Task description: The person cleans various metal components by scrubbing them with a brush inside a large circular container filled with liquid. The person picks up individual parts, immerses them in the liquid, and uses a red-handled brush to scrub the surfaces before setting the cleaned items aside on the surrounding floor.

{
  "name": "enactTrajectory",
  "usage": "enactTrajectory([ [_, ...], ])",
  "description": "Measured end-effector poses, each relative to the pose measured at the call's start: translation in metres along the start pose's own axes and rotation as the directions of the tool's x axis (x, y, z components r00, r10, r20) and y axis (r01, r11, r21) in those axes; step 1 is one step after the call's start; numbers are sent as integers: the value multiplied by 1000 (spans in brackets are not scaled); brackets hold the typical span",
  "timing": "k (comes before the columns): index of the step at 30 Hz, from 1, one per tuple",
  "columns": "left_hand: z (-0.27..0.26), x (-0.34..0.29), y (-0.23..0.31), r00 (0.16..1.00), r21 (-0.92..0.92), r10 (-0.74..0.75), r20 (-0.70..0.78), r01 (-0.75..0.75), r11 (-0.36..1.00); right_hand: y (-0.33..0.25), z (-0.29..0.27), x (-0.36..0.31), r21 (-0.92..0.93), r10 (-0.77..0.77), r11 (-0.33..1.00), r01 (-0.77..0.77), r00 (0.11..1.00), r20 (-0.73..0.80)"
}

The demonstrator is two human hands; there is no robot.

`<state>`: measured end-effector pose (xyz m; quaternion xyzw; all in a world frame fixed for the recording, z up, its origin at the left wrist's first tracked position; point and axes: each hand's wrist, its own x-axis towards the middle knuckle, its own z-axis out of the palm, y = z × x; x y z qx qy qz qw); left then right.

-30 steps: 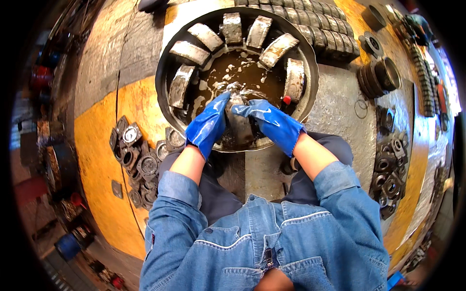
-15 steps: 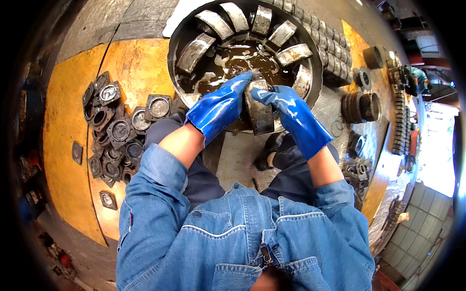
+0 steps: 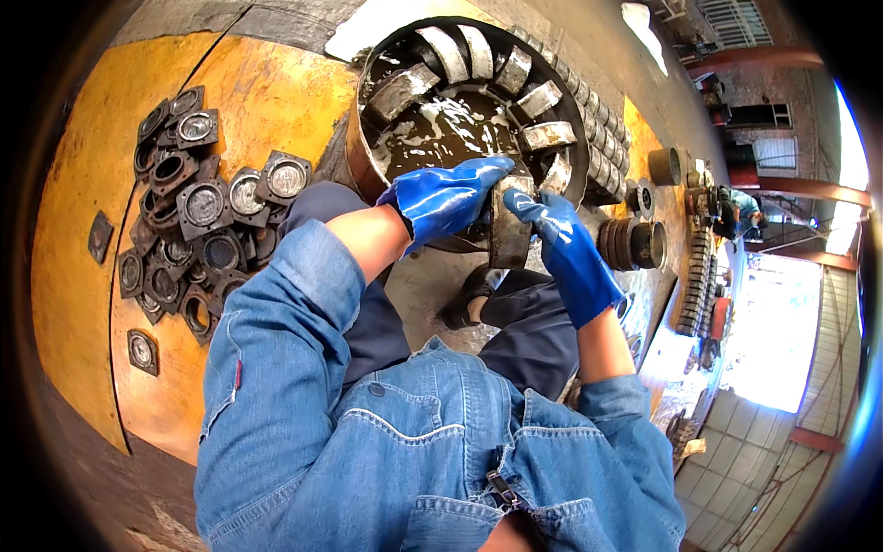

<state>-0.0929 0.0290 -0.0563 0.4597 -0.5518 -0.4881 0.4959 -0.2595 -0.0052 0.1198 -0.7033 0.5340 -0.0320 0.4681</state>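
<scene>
In blue rubber gloves, my left hand [image 3: 448, 198] and my right hand [image 3: 563, 247] hold a thick curved metal piece [image 3: 509, 228] between them. It stands on end at the near side of a round metal tub [image 3: 357, 152]. My left hand closes on the piece from the left, near its upper end. My right hand grips its right side, thumb across the front face. Fingers behind the piece are hidden. Murky dark liquid [image 3: 437, 138] with pale foam fills the tub's bottom. Several similar curved pieces [image 3: 549, 136] lean around the inner wall.
A heap of square metal flanges with round centres [image 3: 204, 204] lies left on yellow sheets [image 3: 78, 267]. Rows of stacked metal parts [image 3: 602, 152] stand right of the tub. Metal rings [image 3: 631, 243] lie nearer on the right. A person [image 3: 740, 210] is far off at the right.
My view has swung to the right, so the tub and flanges sit differently in the picture. Both hands keep the curved metal piece at the tub's near side.
</scene>
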Motion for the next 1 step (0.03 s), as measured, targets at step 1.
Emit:
enactTrajectory([
  [1, -1, -3, 2, 1000, -5, 6, -15, -6, 1000, 2, -2, 1, -22, 68, 998, -67, 997, 38],
])
